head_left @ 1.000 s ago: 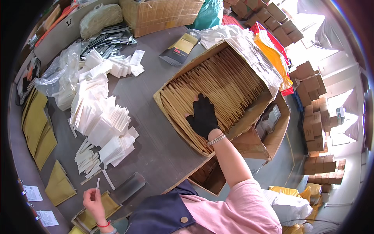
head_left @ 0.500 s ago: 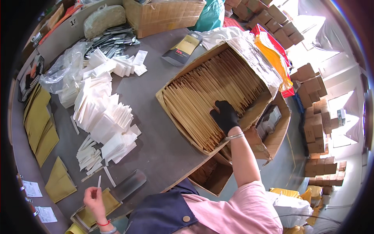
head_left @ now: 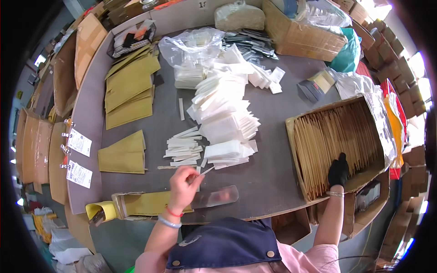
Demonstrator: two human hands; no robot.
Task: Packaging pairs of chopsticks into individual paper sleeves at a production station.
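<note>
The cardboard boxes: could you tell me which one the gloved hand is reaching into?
The right hand reaches into the open box packed with upright brown envelopes, at the table's right edge.

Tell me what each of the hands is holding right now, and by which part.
Left hand pinches a thin white paper strip by its near end. Right hand, in a black glove, reaches among brown envelopes in the cardboard box; grip cannot be told.

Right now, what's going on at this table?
A person works at a grey table. The right hand, in a black glove, reaches into an open cardboard box packed with upright brown envelopes. The bare left hand pinches a thin white strip near a pile of white strips. White packets are heaped mid-table, and yellow envelopes lie to the left.
</note>
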